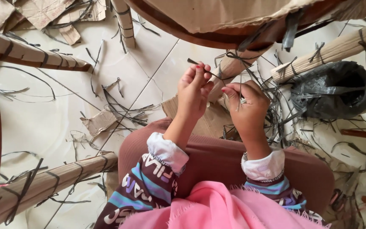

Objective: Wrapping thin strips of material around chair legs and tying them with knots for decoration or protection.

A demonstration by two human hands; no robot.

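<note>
A thin dark strip [206,71] ran between the two hands, held above the person's lap and the tiled floor [43,118]. It was narrow, flat and slightly bent, its free end poking up past the left hand [195,90], whose fingertips pinched it. The right hand [245,101] was curled closed around the strip's other part. Just beyond the hands stood a paper-wrapped chair leg [229,70] bound with similar dark strips. To the right lay a black plastic bag [333,89] amid a tangle of loose strips. Torn cardboard pieces [99,122] were scattered on the floor to the left.
</note>
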